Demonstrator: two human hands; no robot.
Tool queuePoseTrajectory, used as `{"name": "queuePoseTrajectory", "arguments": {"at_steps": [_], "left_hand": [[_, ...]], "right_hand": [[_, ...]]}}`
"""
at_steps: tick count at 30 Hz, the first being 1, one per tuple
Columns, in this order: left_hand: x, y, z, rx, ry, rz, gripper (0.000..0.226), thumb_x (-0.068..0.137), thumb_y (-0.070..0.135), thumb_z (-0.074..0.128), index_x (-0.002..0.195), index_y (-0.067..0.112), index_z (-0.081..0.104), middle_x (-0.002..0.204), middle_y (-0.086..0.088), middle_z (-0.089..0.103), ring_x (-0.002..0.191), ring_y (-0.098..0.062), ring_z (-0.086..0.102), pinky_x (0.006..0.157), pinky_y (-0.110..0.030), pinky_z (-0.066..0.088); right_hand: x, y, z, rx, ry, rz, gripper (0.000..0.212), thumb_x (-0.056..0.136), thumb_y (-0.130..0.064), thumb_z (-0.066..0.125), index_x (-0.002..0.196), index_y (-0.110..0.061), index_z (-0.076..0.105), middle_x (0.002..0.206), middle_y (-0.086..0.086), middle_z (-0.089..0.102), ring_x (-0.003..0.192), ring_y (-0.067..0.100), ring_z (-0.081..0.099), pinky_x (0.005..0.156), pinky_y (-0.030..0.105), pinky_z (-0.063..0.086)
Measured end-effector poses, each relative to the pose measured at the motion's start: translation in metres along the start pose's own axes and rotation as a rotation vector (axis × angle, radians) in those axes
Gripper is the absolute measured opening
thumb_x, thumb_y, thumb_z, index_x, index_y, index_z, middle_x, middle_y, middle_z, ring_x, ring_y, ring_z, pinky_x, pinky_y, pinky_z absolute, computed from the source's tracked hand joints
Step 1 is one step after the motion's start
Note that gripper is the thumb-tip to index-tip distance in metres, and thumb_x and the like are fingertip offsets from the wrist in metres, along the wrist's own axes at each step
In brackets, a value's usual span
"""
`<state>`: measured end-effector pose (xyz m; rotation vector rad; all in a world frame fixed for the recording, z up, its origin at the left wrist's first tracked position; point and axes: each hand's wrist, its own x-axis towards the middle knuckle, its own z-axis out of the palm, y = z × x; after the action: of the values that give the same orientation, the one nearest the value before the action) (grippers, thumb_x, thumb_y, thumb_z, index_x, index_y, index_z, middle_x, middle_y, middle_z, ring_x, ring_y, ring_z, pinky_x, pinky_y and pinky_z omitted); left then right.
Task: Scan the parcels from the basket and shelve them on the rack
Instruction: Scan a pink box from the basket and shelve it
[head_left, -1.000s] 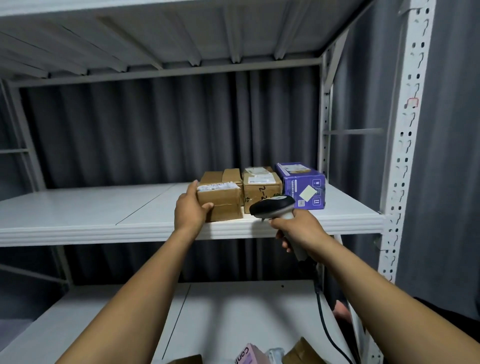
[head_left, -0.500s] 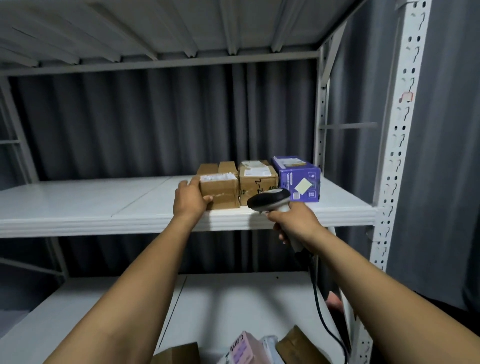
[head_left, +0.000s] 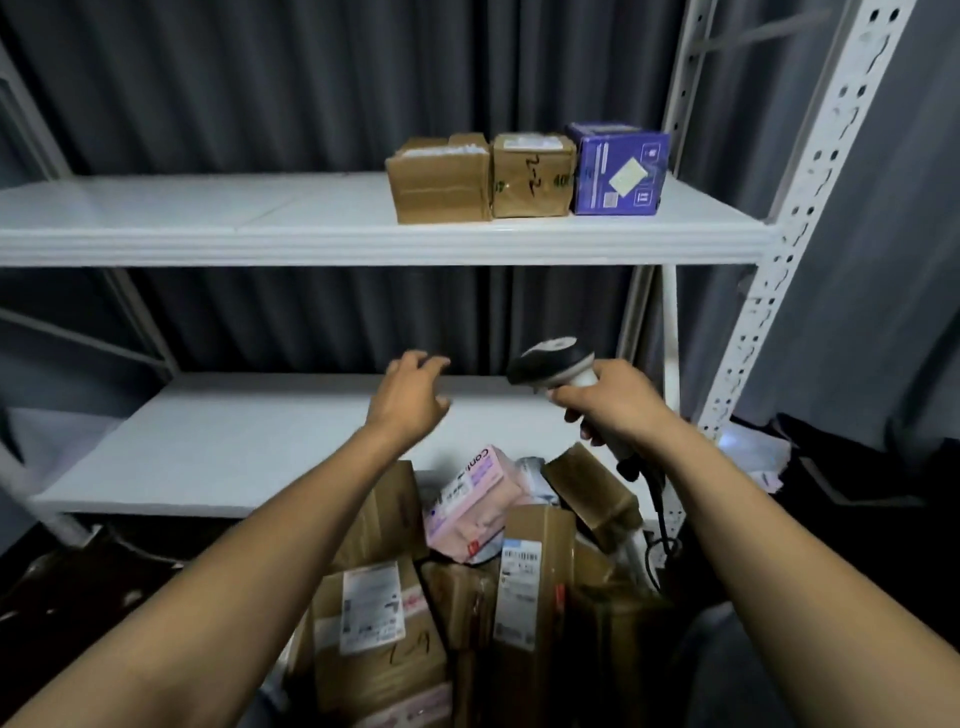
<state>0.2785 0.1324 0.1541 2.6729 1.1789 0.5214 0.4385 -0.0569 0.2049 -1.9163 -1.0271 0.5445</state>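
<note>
Hovering in front of the lower shelf (head_left: 234, 452), the person's left hand (head_left: 410, 400) holds nothing: its fingers (head_left: 423, 361) are spread and loosely bent, and they touch no parcel. The right hand (head_left: 618, 405) grips the handle of a barcode scanner (head_left: 550, 358), with its fingers (head_left: 563, 397) curled tight round it. The scanner's dark head points left, toward the other hand, and a black cable (head_left: 660, 519) hangs from the base of the handle. Below both forearms lies a heap of parcels. In it are a pink box (head_left: 467, 504) tilted near the top, a labelled brown box (head_left: 374, 623) and a tall narrow carton (head_left: 524, 571) standing on end. The basket beneath is hidden, and the heap is too jumbled to count. At the right end of the upper shelf (head_left: 311, 244) three parcels stand in a close row: the left brown box (head_left: 441, 182), the middle brown box (head_left: 532, 176) and one purple box (head_left: 618, 169). The purple box is nearest the perforated white upright (head_left: 810, 208) of the rack. A grey curtain (head_left: 260, 78) hangs behind the shelves.
</note>
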Motion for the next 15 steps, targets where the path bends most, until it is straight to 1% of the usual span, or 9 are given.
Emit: {"name": "queuePoseTrajectory", "arguments": {"at_steps": [2, 3, 5, 7, 9, 11, 13, 15], "left_hand": [[-0.018, -0.003, 0.031, 0.038, -0.114, 0.001, 0.062, 0.088, 0.031, 0.066, 0.144, 0.021, 0.041, 0.146, -0.011, 0.038, 0.132, -0.031, 0.038, 0.108, -0.037, 0.036], [-0.025, -0.004, 0.044, 0.047, -0.167, 0.004, 0.063, 0.088, 0.032, 0.065, 0.145, 0.022, 0.040, 0.147, -0.010, 0.038, 0.133, -0.030, 0.038, 0.108, -0.037, 0.036], [-0.034, -0.002, 0.070, 0.049, -0.254, 0.011, 0.062, 0.090, 0.033, 0.062, 0.146, 0.022, 0.038, 0.147, -0.012, 0.038, 0.133, -0.030, 0.038, 0.108, -0.038, 0.036], [-0.037, 0.002, 0.092, 0.034, -0.320, -0.001, 0.058, 0.092, 0.033, 0.058, 0.145, 0.020, 0.039, 0.143, -0.015, 0.041, 0.129, -0.032, 0.040, 0.107, -0.039, 0.037], [-0.036, 0.006, 0.108, 0.027, -0.383, -0.029, 0.057, 0.091, 0.035, 0.057, 0.143, 0.019, 0.039, 0.139, -0.016, 0.043, 0.127, -0.033, 0.041, 0.105, -0.041, 0.038], [-0.031, 0.010, 0.122, 0.042, -0.441, -0.041, 0.065, 0.087, 0.041, 0.062, 0.144, 0.022, 0.036, 0.138, -0.014, 0.042, 0.127, -0.032, 0.041, 0.104, -0.043, 0.040], [-0.022, 0.013, 0.133, 0.072, -0.466, -0.036, 0.073, 0.085, 0.043, 0.065, 0.147, 0.024, 0.030, 0.143, -0.012, 0.038, 0.130, -0.032, 0.037, 0.104, -0.042, 0.039], [-0.009, 0.016, 0.144, 0.105, -0.486, -0.024, 0.077, 0.086, 0.039, 0.066, 0.150, 0.027, 0.023, 0.151, -0.014, 0.028, 0.137, -0.033, 0.030, 0.107, -0.043, 0.035]], "right_hand": [[-0.008, 0.021, 0.008, -0.096, -0.012, 0.020, 0.013, 0.083, -0.024, 0.072, 0.082, -0.012, 0.067, 0.067, 0.004, 0.068, 0.040, 0.010, 0.054, 0.048, 0.027, 0.046], [-0.011, 0.031, 0.012, -0.143, -0.011, 0.030, 0.017, 0.082, -0.028, 0.073, 0.084, -0.011, 0.068, 0.068, 0.005, 0.070, 0.043, 0.009, 0.057, 0.053, 0.029, 0.048], [-0.013, 0.052, 0.016, -0.191, 0.003, 0.061, 0.024, 0.080, -0.031, 0.074, 0.089, -0.009, 0.069, 0.076, 0.010, 0.073, 0.059, 0.018, 0.065, 0.063, 0.033, 0.053], [-0.013, 0.070, 0.017, -0.216, 0.000, 0.089, 0.027, 0.079, -0.031, 0.073, 0.094, -0.008, 0.069, 0.087, 0.011, 0.073, 0.078, 0.026, 0.067, 0.072, 0.035, 0.055], [-0.012, 0.084, 0.017, -0.209, -0.016, 0.123, 0.029, 0.080, -0.031, 0.072, 0.098, -0.008, 0.068, 0.091, 0.011, 0.071, 0.083, 0.027, 0.066, 0.072, 0.034, 0.053], [-0.010, 0.098, 0.016, -0.180, -0.011, 0.158, 0.030, 0.082, -0.031, 0.071, 0.099, -0.008, 0.066, 0.090, 0.010, 0.069, 0.082, 0.029, 0.065, 0.070, 0.033, 0.051], [-0.008, 0.108, 0.016, -0.184, -0.006, 0.182, 0.029, 0.084, -0.031, 0.069, 0.100, -0.007, 0.066, 0.089, 0.009, 0.067, 0.083, 0.028, 0.064, 0.071, 0.033, 0.050], [-0.006, 0.118, 0.017, -0.218, -0.016, 0.185, 0.026, 0.087, -0.030, 0.065, 0.096, -0.006, 0.066, 0.088, 0.009, 0.065, 0.083, 0.025, 0.059, 0.070, 0.030, 0.046]]}}
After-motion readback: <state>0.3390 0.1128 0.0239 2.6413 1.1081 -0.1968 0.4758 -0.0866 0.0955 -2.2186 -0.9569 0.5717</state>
